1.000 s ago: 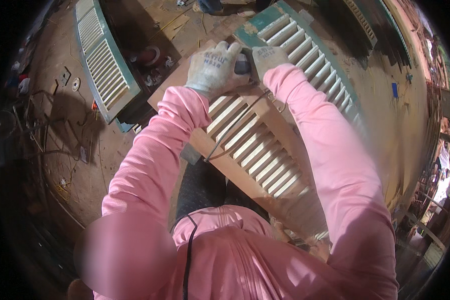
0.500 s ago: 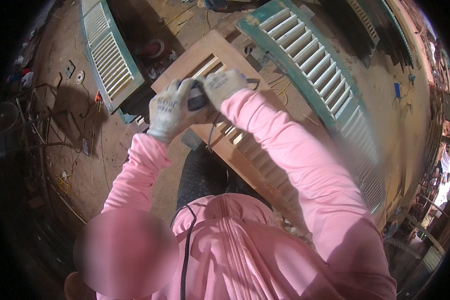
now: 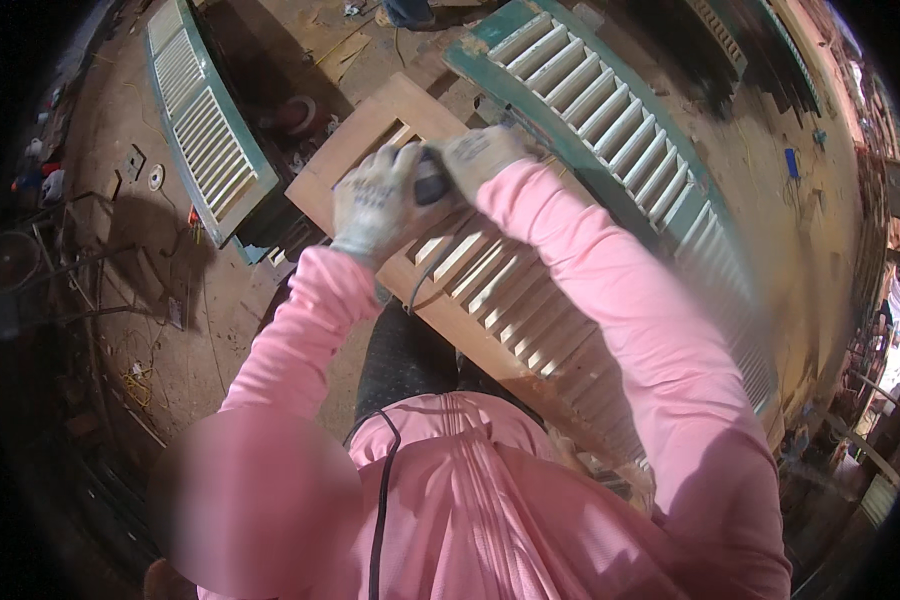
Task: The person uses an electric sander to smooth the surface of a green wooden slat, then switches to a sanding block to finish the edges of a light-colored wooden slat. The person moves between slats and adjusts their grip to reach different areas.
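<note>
Both your hands have slid toward the upper end of the bare wooden shutter (image 3: 490, 290) since a moment ago; your left hand (image 3: 375, 200) and right hand (image 3: 480, 155), gloved, are close together, clamped on a dark power tool (image 3: 430, 185) at frame centre-top; beyond, a green shutter (image 3: 620, 130) lies upper right; another green shutter (image 3: 205, 120) upper left.

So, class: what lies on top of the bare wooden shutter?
Both gloved hands, left hand and right hand, rest on the wooden shutter, gripping a dark tool. Its working end is hidden beneath them.
</note>
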A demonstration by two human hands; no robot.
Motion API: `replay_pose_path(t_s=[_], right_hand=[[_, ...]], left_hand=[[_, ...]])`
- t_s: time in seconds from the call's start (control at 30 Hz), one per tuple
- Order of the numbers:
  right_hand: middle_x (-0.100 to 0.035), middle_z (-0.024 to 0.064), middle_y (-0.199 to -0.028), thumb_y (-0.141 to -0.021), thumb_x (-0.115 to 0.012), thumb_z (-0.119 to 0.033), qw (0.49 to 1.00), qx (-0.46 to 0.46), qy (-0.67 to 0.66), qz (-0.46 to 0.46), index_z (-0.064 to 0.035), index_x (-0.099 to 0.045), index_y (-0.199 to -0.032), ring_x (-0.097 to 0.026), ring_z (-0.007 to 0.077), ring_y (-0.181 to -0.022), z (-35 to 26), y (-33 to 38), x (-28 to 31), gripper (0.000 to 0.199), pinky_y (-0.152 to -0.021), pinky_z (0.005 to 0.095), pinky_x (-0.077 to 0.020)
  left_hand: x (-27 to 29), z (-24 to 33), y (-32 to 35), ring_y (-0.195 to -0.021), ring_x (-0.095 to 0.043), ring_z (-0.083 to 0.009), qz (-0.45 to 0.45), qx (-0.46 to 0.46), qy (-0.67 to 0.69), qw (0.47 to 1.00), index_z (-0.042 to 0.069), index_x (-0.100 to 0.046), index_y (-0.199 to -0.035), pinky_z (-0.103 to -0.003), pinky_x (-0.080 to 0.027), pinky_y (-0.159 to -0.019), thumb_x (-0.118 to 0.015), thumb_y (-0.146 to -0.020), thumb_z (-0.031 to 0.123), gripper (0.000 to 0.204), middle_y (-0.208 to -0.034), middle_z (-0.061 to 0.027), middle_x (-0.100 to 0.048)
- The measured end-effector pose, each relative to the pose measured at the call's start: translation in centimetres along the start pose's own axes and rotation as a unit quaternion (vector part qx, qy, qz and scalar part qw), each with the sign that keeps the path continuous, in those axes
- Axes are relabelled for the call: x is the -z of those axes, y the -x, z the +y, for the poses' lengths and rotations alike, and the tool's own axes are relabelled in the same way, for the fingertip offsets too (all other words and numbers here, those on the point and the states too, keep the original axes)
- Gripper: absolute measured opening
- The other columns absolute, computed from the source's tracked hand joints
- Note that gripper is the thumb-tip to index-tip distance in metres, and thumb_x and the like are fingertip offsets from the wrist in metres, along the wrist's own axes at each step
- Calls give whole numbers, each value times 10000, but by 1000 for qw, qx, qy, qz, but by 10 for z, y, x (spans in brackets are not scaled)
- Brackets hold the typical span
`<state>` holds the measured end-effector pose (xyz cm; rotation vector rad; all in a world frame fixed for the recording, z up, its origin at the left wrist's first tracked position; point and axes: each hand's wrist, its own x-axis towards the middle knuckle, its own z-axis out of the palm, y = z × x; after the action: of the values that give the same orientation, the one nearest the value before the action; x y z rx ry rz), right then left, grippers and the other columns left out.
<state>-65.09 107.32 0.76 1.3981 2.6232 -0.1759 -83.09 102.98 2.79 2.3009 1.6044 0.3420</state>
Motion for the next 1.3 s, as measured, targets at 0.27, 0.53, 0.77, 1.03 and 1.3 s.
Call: replay_pose_path(t_s=[0.27, 0.53, 0.77, 1.03, 1.3], right_hand=[[-795, 114, -1016, -974, -557, -137, 990, -117, 58, 45, -81, -777, -1022, -776, 282, -973, 65, 11, -2, 232, -821, 404, -615], [-783, 106, -1029, -983, -579, -201, 994, -100, 13, -42, -141, -708, -1090, -768, 279, -969, -10, 22, -19, 178, -814, 398, -603], [-769, 43, -1057, -1005, -584, -279, 999, -33, -17, -21, -209, -646, -1200, -765, 234, -962, -95, 40, -16, 216, -766, 426, -611], [-772, 45, -1043, -962, -625, -261, 997, 26, -47, -47, -175, -631, -1208, -763, 221, -971, -109, 40, -13, 260, -769, 405, -602], [-793, 85, -1014, -978, -590, -228, 997, -63, 9, -32, -163, -727, -1108, -784, 260, -929, 3, 56, -12, 199, -726, 417, -618]], left_hand=[[-10, 29, -70, -1107, -685, -371, -45, -49, -1, 998, 156, -608, -1330, -478, -549, -923, -757, -799, 514, 657, -1184, -151, -681], [-4, 1, 7, -1060, -696, -356, -14, -45, 11, 999, 156, -641, -1280, -476, -557, -894, -777, -772, 503, 630, -1147, -146, -688], [14, -21, 91, -978, -709, -332, 4, -22, -9, 1000, 126, -637, -1276, -456, -571, -833, -845, -716, 476, 692, -1096, -129, -686], [16, -24, 109, -1010, -699, -331, -29, 18, -9, 999, 120, -628, -1295, -455, -566, -854, -864, -695, 452, 725, -1112, -124, -672], [-10, 32, 14, -1028, -702, -347, -40, -44, 23, 998, 164, -624, -1309, -471, -567, -876, -818, -748, 461, 664, -1152, -146, -675]])
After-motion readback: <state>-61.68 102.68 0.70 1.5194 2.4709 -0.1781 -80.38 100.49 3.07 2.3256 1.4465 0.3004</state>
